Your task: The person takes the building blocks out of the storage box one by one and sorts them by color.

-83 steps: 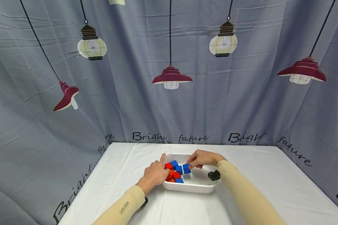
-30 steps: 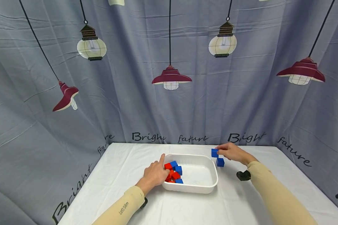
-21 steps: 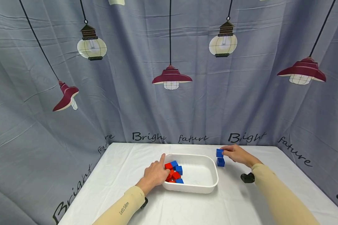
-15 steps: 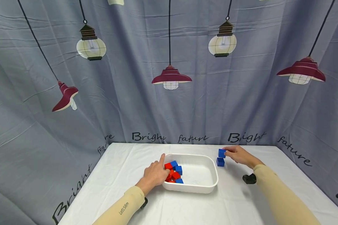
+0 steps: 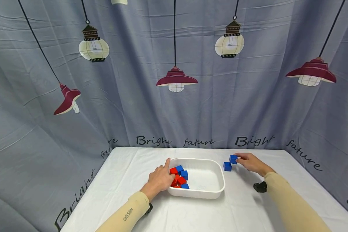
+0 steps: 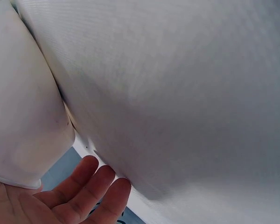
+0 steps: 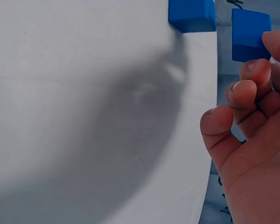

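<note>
Between the thumb and fingers of my right hand (image 5: 250, 161), a blue cube (image 5: 233, 159) is pinched; the right wrist view shows the held cube (image 7: 249, 35) at the fingertips. Just left of it, a second blue cube (image 5: 227, 166) rests on the white cloth. My left hand (image 5: 160, 178) grips the left end of a white tray (image 5: 208, 194), index finger along the end and thumb over the rim. Red cubes (image 5: 181, 180) and blue cubes (image 5: 184, 175) lie together at that end of the tray. In the left wrist view, several loosely bent fingers (image 6: 114, 198) show beside the tray wall.
A white cloth (image 5: 191, 214) covers the table, whose far edge runs close behind the tray and the right hand. Behind it hangs a grey-blue curtain (image 5: 150, 112) printed with lamps and lettering.
My right hand has carried a blue cube out of the tray to the right, past the cube on the cloth, and lower in the last half second. The left hand stays on the tray.
</note>
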Motion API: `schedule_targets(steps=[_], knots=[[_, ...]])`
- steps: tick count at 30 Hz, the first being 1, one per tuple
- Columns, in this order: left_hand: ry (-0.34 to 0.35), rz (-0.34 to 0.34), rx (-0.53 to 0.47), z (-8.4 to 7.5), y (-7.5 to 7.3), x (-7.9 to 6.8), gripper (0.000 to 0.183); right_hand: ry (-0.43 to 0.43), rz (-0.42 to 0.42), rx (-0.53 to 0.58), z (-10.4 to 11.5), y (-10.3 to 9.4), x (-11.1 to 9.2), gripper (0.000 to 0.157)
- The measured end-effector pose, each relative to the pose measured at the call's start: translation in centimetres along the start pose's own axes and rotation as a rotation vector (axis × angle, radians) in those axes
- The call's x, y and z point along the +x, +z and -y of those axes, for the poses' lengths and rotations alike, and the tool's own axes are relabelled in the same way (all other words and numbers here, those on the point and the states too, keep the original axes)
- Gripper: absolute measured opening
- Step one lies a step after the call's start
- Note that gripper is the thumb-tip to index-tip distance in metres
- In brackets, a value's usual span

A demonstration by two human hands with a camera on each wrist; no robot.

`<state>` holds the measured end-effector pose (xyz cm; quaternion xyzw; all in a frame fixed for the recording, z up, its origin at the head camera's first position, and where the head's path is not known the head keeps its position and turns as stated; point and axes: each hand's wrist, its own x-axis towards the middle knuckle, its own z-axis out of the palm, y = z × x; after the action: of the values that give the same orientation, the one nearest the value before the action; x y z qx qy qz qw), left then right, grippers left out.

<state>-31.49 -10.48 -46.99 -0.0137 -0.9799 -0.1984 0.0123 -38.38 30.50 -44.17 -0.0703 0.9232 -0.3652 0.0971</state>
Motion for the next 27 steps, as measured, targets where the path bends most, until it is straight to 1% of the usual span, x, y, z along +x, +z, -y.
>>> schedule_targets(steps=[8,16,22,27], knots=[[-0.003,0.000,0.003,0.1,0.2,0.1,0.075,0.011,-0.005,0.018,-1.1,0.2,0.0,0.055],[-0.002,0.003,0.004,0.1,0.1,0.2,0.075,0.074,0.001,0.040,-2.1,0.5,0.3,0.054],[-0.002,0.004,0.009,0.1,0.1,0.2,0.075,0.071,-0.010,0.060,-2.8,1.1,0.5,0.051],[-0.003,0.009,0.007,0.0,0.1,0.2,0.075,0.077,-0.012,0.051,-2.9,1.5,0.4,0.050]])
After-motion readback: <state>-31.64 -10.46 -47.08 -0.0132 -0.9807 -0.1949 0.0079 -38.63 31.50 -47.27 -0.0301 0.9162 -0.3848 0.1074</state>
